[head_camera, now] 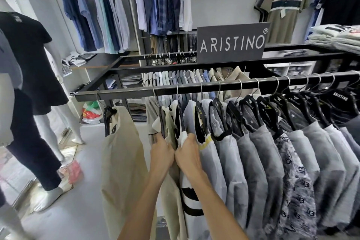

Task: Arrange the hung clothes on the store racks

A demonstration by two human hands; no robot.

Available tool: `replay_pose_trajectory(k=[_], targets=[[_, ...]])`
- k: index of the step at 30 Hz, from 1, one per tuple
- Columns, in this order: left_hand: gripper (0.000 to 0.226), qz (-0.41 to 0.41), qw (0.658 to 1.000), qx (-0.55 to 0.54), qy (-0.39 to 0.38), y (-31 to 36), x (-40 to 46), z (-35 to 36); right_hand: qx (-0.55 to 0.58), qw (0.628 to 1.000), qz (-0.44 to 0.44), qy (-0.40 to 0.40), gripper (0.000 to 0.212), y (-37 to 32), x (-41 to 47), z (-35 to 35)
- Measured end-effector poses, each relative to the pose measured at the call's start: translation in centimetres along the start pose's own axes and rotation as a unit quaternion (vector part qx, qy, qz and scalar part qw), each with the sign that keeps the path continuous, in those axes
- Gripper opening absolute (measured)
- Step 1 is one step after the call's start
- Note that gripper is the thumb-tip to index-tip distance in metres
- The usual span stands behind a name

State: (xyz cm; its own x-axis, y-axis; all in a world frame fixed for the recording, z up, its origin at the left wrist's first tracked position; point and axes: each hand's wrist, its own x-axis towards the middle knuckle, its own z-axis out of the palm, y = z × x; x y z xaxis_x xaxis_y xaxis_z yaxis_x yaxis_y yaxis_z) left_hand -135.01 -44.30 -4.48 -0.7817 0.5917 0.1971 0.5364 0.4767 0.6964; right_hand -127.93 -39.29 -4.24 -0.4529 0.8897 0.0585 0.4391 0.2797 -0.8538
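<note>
A: What is seen nearest the camera in the head view?

B: Two bare forearms are seen rising from the bottom edge. The left hand [161, 152] is curled round the shoulder of a cream shirt [169, 122] on its black hanger; the fingertips are hidden in the fabric. The right hand [188, 154] is curled round the shoulder of a white shirt [190, 191] with dark bands, its fingers pressed together and tucked behind the cloth. The two hands are held just beside each other, knuckles touching or nearly so.

A: Where are the hung clothes found?

B: They are hung on the black rail [175, 88] crossing the frame. A beige shirt [122, 152] is hung alone near the rail's left end, apart from the rest. To the right of the hands, grey shirts [253, 152] and a patterned shirt [294, 171] are packed shoulder to shoulder.

A: What is cut off or hard to make out?

B: The hems are cut by the bottom edge, and the rail's right end by the frame. The far row of folded-looking shirts behind the rail is largely hidden. A sign [231, 43] reading ARISTINO is stood on the rack top.

A: And open room?

B: A gap of bare rail is left between the beige shirt and the gripped shirts. Open floor is seen to the left, bounded by a mannequin [29, 54] in dark clothes.
</note>
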Motion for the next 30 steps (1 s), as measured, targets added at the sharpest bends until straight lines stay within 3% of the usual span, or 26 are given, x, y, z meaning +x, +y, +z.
replay_pose_trajectory(k=[8, 25, 27, 30], targets=[[0.042, -0.012, 1.0, 0.016, 0.006, 0.0, -0.2, 0.0, 0.01, 1.0, 0.007, -0.017, 0.022, -0.1, -0.6, -0.1], [0.048, -0.045, 0.999, -0.015, 0.022, 0.2, -0.3, -0.5, 0.1, 0.995, 0.0, -0.03, 0.031, 1.5, 0.0, 0.6], [0.055, -0.048, 0.997, -0.041, 0.039, -0.3, -0.4, -1.2, 0.099, 0.995, -0.029, 0.005, 0.04, 1.6, -0.1, 0.7], [0.049, -0.022, 0.991, -0.065, 0.115, -1.2, 0.1, -4.0, 0.093, 0.981, -0.124, 0.118, 0.047, 0.5, -1.2, 0.8]])
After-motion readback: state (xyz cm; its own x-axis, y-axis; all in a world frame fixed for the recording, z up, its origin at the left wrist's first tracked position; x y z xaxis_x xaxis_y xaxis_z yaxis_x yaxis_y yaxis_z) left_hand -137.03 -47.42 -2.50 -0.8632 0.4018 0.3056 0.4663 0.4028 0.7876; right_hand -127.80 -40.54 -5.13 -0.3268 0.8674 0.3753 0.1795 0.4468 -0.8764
